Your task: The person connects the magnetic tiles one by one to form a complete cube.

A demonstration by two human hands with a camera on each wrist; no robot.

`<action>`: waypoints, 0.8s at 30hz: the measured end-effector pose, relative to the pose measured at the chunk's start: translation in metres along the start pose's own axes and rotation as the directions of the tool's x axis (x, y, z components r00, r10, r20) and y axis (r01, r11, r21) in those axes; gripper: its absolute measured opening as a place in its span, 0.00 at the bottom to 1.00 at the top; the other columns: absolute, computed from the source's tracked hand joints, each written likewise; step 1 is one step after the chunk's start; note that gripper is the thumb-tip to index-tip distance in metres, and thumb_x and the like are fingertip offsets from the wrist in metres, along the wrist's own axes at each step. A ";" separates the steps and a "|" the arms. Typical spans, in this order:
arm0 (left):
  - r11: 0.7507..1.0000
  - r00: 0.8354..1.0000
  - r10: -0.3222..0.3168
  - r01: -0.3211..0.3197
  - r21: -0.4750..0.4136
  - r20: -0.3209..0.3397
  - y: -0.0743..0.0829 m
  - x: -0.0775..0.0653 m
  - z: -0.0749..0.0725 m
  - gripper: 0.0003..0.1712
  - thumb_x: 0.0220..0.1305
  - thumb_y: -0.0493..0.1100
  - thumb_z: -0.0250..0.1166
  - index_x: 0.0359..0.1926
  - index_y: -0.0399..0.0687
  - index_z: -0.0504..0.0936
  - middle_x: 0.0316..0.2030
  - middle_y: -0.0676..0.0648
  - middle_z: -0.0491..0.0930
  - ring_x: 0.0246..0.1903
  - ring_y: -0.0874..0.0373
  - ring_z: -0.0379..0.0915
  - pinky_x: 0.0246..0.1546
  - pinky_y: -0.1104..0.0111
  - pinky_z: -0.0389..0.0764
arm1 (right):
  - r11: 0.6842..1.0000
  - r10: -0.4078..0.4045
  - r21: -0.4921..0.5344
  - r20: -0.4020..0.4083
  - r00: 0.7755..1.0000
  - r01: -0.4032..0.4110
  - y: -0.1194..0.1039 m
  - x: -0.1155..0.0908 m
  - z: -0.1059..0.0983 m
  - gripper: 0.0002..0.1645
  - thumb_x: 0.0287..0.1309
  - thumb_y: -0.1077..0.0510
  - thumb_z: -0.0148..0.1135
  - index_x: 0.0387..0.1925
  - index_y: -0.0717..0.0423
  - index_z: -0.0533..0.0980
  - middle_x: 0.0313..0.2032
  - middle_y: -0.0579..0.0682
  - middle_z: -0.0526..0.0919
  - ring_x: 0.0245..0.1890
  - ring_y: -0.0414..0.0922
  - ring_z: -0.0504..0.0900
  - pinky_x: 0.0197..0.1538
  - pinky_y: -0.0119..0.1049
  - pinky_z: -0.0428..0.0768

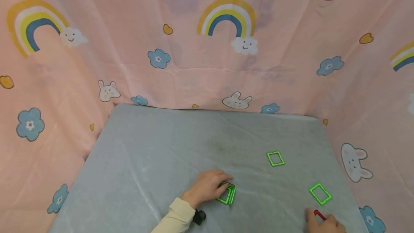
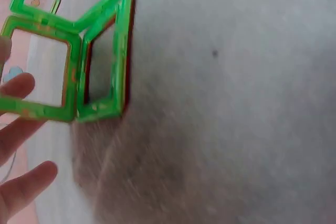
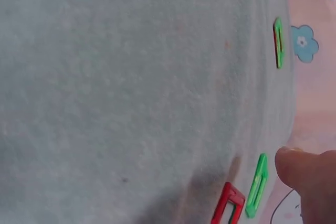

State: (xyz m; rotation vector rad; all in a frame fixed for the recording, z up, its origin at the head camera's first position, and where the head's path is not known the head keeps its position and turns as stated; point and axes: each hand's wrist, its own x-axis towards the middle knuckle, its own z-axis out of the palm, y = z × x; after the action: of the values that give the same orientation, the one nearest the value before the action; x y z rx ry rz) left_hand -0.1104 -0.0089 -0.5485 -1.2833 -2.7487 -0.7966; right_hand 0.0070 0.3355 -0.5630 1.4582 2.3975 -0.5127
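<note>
My left hand (image 1: 208, 186) holds a small upright structure of joined green magnetic tiles (image 1: 231, 195), near the table's front middle. In the left wrist view, the structure's square frames (image 2: 73, 77) stand at angles to each other, with red edging. Its fingers (image 2: 21, 85) overlap the left frame while lower fingers spread below it. At the lower right, my right hand (image 1: 325, 224) reaches over a red magnetic tile (image 1: 319, 215), which shows between thumb and fingers. The right wrist view has one digit (image 3: 310, 179) apart from the red tile (image 3: 229, 203); the other fingers are out of frame.
Single green square tiles lie on the grey table cloth, one (image 1: 275, 158) toward the back right and another (image 1: 320, 193) just beyond my right hand. A pink patterned curtain (image 1: 194, 82) closes off the table's back and sides.
</note>
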 end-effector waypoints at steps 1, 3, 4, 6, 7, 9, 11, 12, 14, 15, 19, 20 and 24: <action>1.000 1.000 0.025 -0.025 0.006 0.000 0.001 0.001 0.000 0.15 0.70 0.44 0.58 0.54 0.58 0.84 0.45 0.60 0.83 0.44 0.67 0.78 0.43 0.74 0.77 | 1.000 0.007 0.002 0.005 1.000 -0.007 0.000 0.000 0.002 0.41 0.62 0.41 0.52 0.51 0.78 0.54 0.47 0.76 0.54 0.47 0.69 0.61 0.54 0.63 0.65; 0.997 0.997 0.079 -0.079 0.005 0.006 0.003 0.005 0.002 0.16 0.71 0.42 0.57 0.54 0.59 0.84 0.47 0.60 0.83 0.46 0.67 0.78 0.48 0.74 0.76 | 1.000 0.014 0.017 -0.006 1.000 -0.014 0.000 0.000 0.007 0.42 0.61 0.42 0.54 0.51 0.77 0.53 0.46 0.76 0.52 0.47 0.70 0.59 0.54 0.65 0.64; 0.994 0.994 0.107 -0.107 0.005 0.009 0.003 0.006 0.003 0.16 0.71 0.41 0.56 0.54 0.59 0.84 0.47 0.60 0.82 0.47 0.67 0.78 0.49 0.74 0.75 | 1.000 0.013 0.019 -0.014 1.000 -0.013 0.000 0.000 0.009 0.42 0.61 0.42 0.55 0.50 0.77 0.53 0.46 0.77 0.52 0.46 0.70 0.58 0.53 0.65 0.64; 0.989 0.988 0.150 -0.150 -0.005 0.025 0.005 0.009 0.004 0.17 0.72 0.40 0.55 0.54 0.59 0.84 0.48 0.59 0.82 0.48 0.67 0.77 0.52 0.74 0.74 | 1.000 0.007 0.015 -0.034 0.999 -0.006 0.000 -0.001 0.013 0.41 0.60 0.43 0.57 0.48 0.76 0.53 0.44 0.77 0.51 0.46 0.71 0.57 0.53 0.65 0.63; 0.986 0.985 0.167 -0.166 -0.013 0.033 0.005 0.010 0.005 0.17 0.72 0.39 0.55 0.54 0.59 0.84 0.48 0.59 0.82 0.48 0.67 0.77 0.52 0.74 0.74 | 1.000 0.005 0.015 -0.044 0.999 -0.004 0.000 -0.001 0.014 0.40 0.59 0.43 0.58 0.47 0.76 0.53 0.44 0.77 0.51 0.47 0.71 0.57 0.53 0.65 0.63; 0.982 0.981 0.189 -0.188 -0.031 0.051 0.006 0.012 0.006 0.17 0.71 0.38 0.55 0.52 0.59 0.85 0.49 0.60 0.82 0.49 0.67 0.77 0.53 0.74 0.73 | 1.000 0.011 0.010 -0.049 0.999 -0.011 0.001 -0.001 0.015 0.40 0.59 0.44 0.58 0.46 0.76 0.53 0.43 0.77 0.51 0.47 0.71 0.56 0.53 0.65 0.63; 0.981 0.979 0.192 -0.189 -0.050 0.074 0.007 0.013 0.006 0.16 0.71 0.38 0.56 0.51 0.58 0.86 0.48 0.60 0.82 0.49 0.68 0.76 0.54 0.74 0.72 | 1.000 0.020 0.008 -0.043 0.999 -0.020 0.002 -0.001 0.016 0.39 0.59 0.44 0.59 0.45 0.75 0.53 0.43 0.77 0.51 0.47 0.71 0.56 0.54 0.65 0.63; 0.980 0.978 0.193 -0.189 -0.055 0.080 0.007 0.013 0.005 0.16 0.71 0.38 0.56 0.50 0.58 0.86 0.48 0.60 0.83 0.49 0.68 0.76 0.55 0.74 0.72 | 1.000 0.023 0.010 -0.041 0.999 -0.023 0.002 0.000 0.017 0.39 0.58 0.45 0.59 0.45 0.75 0.53 0.43 0.77 0.51 0.47 0.72 0.56 0.53 0.65 0.64; 0.981 0.978 0.191 -0.186 -0.057 0.087 0.007 0.013 0.005 0.16 0.70 0.37 0.57 0.49 0.58 0.87 0.47 0.60 0.83 0.49 0.68 0.76 0.55 0.75 0.71 | 1.000 0.030 0.004 -0.033 0.999 -0.030 0.003 0.000 0.018 0.39 0.58 0.46 0.60 0.44 0.75 0.53 0.42 0.77 0.50 0.47 0.72 0.56 0.54 0.65 0.65; 0.981 0.978 0.190 -0.186 -0.052 0.085 0.007 0.013 0.004 0.15 0.70 0.37 0.58 0.48 0.57 0.87 0.46 0.60 0.83 0.49 0.68 0.76 0.55 0.75 0.71 | 1.000 0.030 0.005 -0.031 0.999 -0.030 0.003 0.001 0.019 0.38 0.58 0.46 0.61 0.44 0.75 0.53 0.42 0.77 0.50 0.47 0.73 0.56 0.54 0.65 0.65; 0.985 0.984 0.170 -0.169 -0.026 0.059 0.005 0.013 -0.001 0.14 0.67 0.36 0.60 0.46 0.56 0.88 0.43 0.60 0.84 0.46 0.68 0.78 0.51 0.76 0.74 | 1.000 0.029 0.006 -0.014 0.999 -0.029 0.003 0.002 0.018 0.39 0.58 0.49 0.61 0.46 0.76 0.52 0.44 0.79 0.51 0.48 0.73 0.56 0.55 0.65 0.65; 0.987 0.985 0.162 -0.162 -0.015 0.053 0.005 0.013 -0.002 0.14 0.67 0.37 0.61 0.45 0.56 0.89 0.43 0.60 0.85 0.45 0.69 0.79 0.50 0.76 0.74 | 1.000 0.029 0.011 -0.008 1.000 -0.029 0.003 0.003 0.017 0.39 0.58 0.50 0.60 0.47 0.77 0.51 0.45 0.80 0.52 0.48 0.73 0.56 0.56 0.65 0.64; 0.989 0.989 0.143 -0.144 0.016 0.038 0.003 0.013 -0.007 0.12 0.66 0.39 0.62 0.44 0.57 0.89 0.41 0.60 0.85 0.41 0.69 0.79 0.47 0.76 0.76 | 0.999 0.039 -0.007 0.042 0.998 -0.039 0.001 0.003 0.012 0.37 0.58 0.53 0.57 0.52 0.78 0.51 0.47 0.81 0.51 0.50 0.72 0.54 0.58 0.65 0.62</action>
State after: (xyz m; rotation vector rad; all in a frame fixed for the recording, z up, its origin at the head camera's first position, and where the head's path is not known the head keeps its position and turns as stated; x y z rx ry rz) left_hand -0.1187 -0.0009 -0.5381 -1.4862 -2.6461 -0.7416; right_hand 0.0069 0.3328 -0.5754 1.4737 2.3320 -0.5214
